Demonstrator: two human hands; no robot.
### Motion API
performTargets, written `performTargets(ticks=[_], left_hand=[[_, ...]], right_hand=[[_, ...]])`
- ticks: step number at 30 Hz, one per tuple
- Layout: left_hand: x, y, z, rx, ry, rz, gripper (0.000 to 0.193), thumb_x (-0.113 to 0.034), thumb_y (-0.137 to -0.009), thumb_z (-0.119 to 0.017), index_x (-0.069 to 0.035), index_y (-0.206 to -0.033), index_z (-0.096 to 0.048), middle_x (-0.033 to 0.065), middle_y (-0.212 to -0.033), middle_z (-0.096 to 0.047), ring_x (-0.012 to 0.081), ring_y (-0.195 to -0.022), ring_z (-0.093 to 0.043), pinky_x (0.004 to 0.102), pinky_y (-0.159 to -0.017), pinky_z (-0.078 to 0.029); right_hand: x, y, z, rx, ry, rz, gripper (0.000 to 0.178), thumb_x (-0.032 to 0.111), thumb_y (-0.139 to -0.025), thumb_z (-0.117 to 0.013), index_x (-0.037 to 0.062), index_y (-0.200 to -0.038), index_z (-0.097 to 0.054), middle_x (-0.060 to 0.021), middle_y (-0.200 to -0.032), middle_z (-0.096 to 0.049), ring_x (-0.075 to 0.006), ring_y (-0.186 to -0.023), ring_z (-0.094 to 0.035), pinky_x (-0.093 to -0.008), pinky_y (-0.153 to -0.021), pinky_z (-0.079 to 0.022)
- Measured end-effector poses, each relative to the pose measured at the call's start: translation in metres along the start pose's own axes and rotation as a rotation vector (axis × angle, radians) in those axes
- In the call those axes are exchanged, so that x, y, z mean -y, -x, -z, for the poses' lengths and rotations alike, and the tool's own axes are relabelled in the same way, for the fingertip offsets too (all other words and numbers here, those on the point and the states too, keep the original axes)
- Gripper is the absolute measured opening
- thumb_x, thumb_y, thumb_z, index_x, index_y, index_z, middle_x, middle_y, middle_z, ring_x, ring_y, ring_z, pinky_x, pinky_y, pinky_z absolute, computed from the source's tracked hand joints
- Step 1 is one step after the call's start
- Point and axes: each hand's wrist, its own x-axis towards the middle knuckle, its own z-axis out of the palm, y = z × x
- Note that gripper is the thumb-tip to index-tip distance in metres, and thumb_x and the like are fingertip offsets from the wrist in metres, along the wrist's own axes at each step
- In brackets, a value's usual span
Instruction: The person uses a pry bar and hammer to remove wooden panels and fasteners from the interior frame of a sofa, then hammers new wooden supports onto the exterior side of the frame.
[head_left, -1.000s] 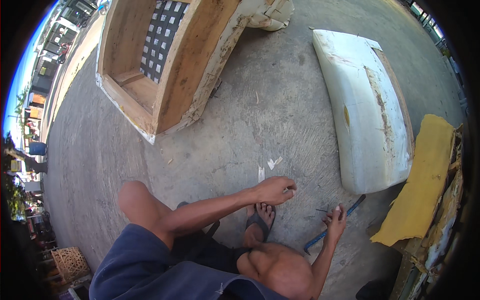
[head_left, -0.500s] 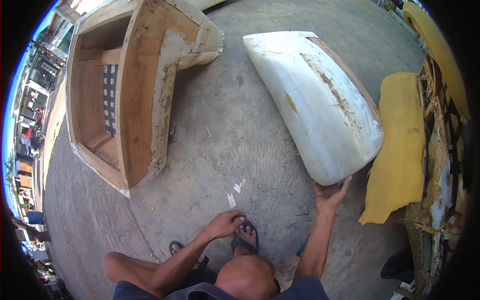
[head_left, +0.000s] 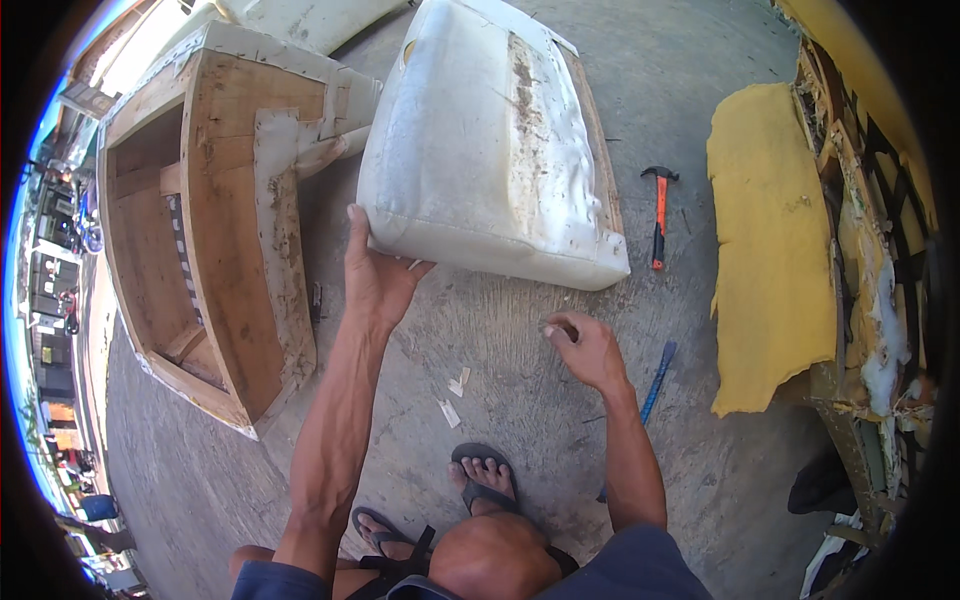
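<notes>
My left hand [head_left: 378, 280] has its grip on the near left corner of the white cushion [head_left: 490, 150], which lies on the concrete floor [head_left: 560, 400] beside the wooden frame [head_left: 215, 230]. My right hand [head_left: 588, 348] hovers loosely curled, holding nothing, just short of the cushion's near edge. A hammer [head_left: 658, 215] lies right of it.

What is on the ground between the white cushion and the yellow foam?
A hammer with an orange handle lies on the concrete, seen in the head view.
</notes>
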Motion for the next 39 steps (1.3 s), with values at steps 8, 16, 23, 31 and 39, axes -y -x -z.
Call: performTargets(ticks=[8,16,23,31,39], left_hand=[[0.03,-0.027,0.068,-0.544,-0.925,-0.12,0.062,-0.041,-0.106,-0.046,0.004,-0.149,-0.042,0.0284,-0.147,-0.044,0.0408,-0.139,-0.043,0.052,-0.114,-0.035],[0.111,-0.025,-0.045,0.328,-1.513,-0.5,0.05,-0.023,-0.099,-0.06,0.004,-0.14,-0.051,0.0282,-0.144,-0.049,0.043,-0.139,-0.044,0.0485,-0.117,-0.036],[0.158,-0.074,-0.073,0.591,-2.105,-0.517,0.056,-0.043,-0.099,-0.057,-0.002,-0.137,-0.053,0.0194,-0.128,-0.063,0.0315,-0.132,-0.051,0.0544,-0.118,-0.026],[0.147,-0.041,-0.038,0.51,-2.041,-0.457,0.043,-0.044,-0.099,-0.057,-0.004,-0.115,-0.059,0.0156,-0.101,-0.071,0.0299,-0.113,-0.061,0.0539,-0.111,-0.03],[0.099,0.066,0.085,0.656,-2.003,-0.466,0.032,-0.034,-0.096,-0.064,-0.006,-0.109,-0.057,0.0145,-0.094,-0.069,0.0287,-0.112,-0.061,0.0542,-0.118,-0.028]], right_hand=[[-0.15,-0.113,0.085,-0.674,0.474,-0.324,0.048,0.031,-0.092,-0.071,0.0074,-0.132,-0.059,-0.0214,-0.126,-0.061,-0.0429,-0.113,-0.063,-0.0507,-0.098,-0.051],[-0.188,-0.152,0.115,-0.479,0.561,-0.55,0.057,0.032,-0.092,-0.067,0.0015,-0.137,-0.052,-0.0256,-0.137,-0.056,-0.0444,-0.124,-0.059,-0.0531,-0.101,-0.05],[-0.146,-0.06,0.056,-0.456,0.056,-0.526,0.06,0.029,-0.083,-0.059,-0.0008,-0.135,-0.055,-0.0296,-0.126,-0.066,-0.0486,-0.12,-0.062,-0.0494,-0.102,-0.047],[-0.148,0.077,0.031,-0.406,0.055,-0.58,0.042,0.022,-0.085,-0.059,0.0004,-0.12,-0.064,-0.0283,-0.109,-0.07,-0.0469,-0.107,-0.065,-0.0495,-0.094,-0.048],[-0.143,0.102,0.024,-0.376,0.333,-0.508,0.04,0.027,-0.088,-0.062,0.0016,-0.12,-0.062,-0.0289,-0.111,-0.07,-0.0486,-0.107,-0.065,-0.0536,-0.094,-0.049]])
